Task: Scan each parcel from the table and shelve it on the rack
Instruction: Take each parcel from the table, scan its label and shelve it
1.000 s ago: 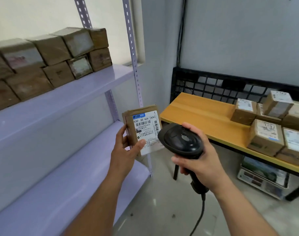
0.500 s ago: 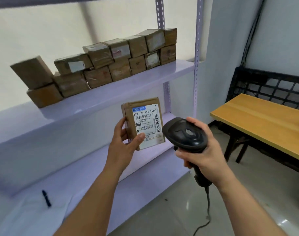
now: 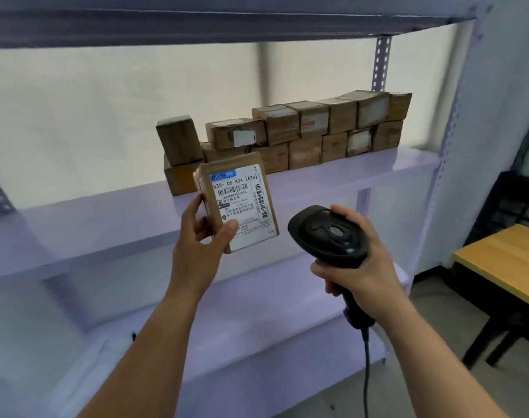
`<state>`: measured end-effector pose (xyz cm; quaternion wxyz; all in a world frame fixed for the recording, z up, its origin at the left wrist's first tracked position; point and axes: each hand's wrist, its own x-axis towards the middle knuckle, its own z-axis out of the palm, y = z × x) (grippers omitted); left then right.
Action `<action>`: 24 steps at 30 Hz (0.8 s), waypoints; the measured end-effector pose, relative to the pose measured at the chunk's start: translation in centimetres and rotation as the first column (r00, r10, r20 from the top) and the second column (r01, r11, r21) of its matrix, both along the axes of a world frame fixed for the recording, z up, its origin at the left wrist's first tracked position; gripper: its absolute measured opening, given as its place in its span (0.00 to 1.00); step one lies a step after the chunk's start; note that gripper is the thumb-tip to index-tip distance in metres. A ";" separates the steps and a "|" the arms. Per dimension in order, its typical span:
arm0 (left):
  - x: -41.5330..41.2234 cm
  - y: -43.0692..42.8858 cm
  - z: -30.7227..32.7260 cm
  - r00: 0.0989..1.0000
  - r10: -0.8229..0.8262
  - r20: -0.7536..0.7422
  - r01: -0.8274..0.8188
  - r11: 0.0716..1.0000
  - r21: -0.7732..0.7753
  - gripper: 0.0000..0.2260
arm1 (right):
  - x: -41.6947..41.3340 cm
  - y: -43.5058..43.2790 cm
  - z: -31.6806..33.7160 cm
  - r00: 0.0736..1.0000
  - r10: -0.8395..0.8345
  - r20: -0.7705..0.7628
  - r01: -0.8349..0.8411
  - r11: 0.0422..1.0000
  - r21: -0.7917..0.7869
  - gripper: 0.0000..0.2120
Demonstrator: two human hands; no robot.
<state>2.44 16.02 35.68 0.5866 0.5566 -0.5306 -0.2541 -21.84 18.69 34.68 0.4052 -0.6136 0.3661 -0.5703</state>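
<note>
Facing the camera label point(image 3: 251, 218) first, the parcel point(image 3: 237, 203) sits upright in the air in the left hand point(image 3: 197, 239), pinched between the thumb on the label's lower corner and the fingers point(image 3: 194, 209) curled round the far edge. Just right of those fingers, the right hand point(image 3: 362, 267) wraps its fingers round the grip of a black scanner point(image 3: 329, 236). The scanner's head is close beside the parcel's lower corner but apart from it, and I cannot tell whether the barcode has been read. Above and beyond the left fingers, the rack's middle shelf point(image 3: 362, 179) carries a two-high row of brown parcels point(image 3: 302, 137), so much of the shelving looks done. Bare shelf remains left of that row, and this parcel is not yet placed. Far right of the scanner hand, a corner of the worktop point(image 3: 504, 260) shows, but any parcels waiting there are out of view.
</note>
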 end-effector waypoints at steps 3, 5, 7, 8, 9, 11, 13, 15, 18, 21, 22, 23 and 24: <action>5.2 -1.2 1.0 0.995 0.100 -0.009 -0.100 0.995 0.007 0.27 | 4.2 -2.1 0.2 0.998 0.051 -0.031 -0.051 0.999 -0.008 0.39; 8.6 -2.4 1.4 0.986 0.168 -0.006 -0.167 0.985 0.034 0.26 | 6.7 -3.4 0.2 0.996 0.078 -0.049 -0.078 0.997 -0.004 0.39; 11.8 -4.0 1.7 0.974 0.228 -0.004 -0.227 0.972 0.064 0.27 | 9.0 -4.7 0.3 0.993 0.098 -0.071 -0.098 0.995 0.002 0.39; 13.3 -5.0 1.8 0.967 0.254 -0.003 -0.253 0.964 0.076 0.27 | 10.0 -5.3 0.3 0.991 0.105 -0.078 -0.105 0.994 0.005 0.39; 14.6 -6.0 2.0 0.962 0.274 -0.001 -0.273 0.958 0.085 0.27 | 11.0 -6.0 0.4 0.990 0.111 -0.083 -0.111 0.994 0.005 0.39; 17.0 -8.1 2.2 0.955 0.297 0.017 -0.297 0.948 0.112 0.26 | 12.6 -7.3 0.5 0.989 0.116 -0.087 -0.116 0.993 0.006 0.39; 18.9 -10.1 2.2 0.951 0.306 0.050 -0.310 0.941 0.138 0.25 | 13.9 -8.6 0.6 0.990 0.111 -0.086 -0.111 0.994 0.006 0.39; 20.3 -11.8 2.4 0.941 0.328 0.084 -0.338 0.927 0.162 0.26 | 15.0 -9.6 0.7 0.991 0.099 -0.093 -0.099 0.995 0.003 0.39; 21.6 -13.5 2.5 0.934 0.314 0.172 -0.341 0.925 0.165 0.30 | 16.4 -10.8 0.8 0.993 0.082 -0.088 -0.082 0.997 0.003 0.38; 21.8 -14.0 2.7 0.931 0.201 0.304 -0.257 0.954 0.154 0.38 | 17.3 -11.7 0.7 0.995 0.062 -0.083 -0.064 0.998 -0.013 0.39; 21.9 -14.2 2.6 0.922 0.173 0.346 -0.238 0.959 0.154 0.38 | 17.6 -11.9 0.6 0.995 0.057 -0.083 -0.059 0.998 -0.015 0.39; 22.1 -14.5 2.4 0.914 0.158 0.374 -0.230 0.960 0.157 0.37 | 17.9 -12.2 0.6 0.995 0.054 -0.084 -0.056 0.998 -0.018 0.38; 22.2 -14.8 2.4 0.909 0.157 0.387 -0.233 0.959 0.159 0.36 | 18.2 -12.4 0.6 0.995 0.051 -0.088 -0.053 0.998 -0.022 0.38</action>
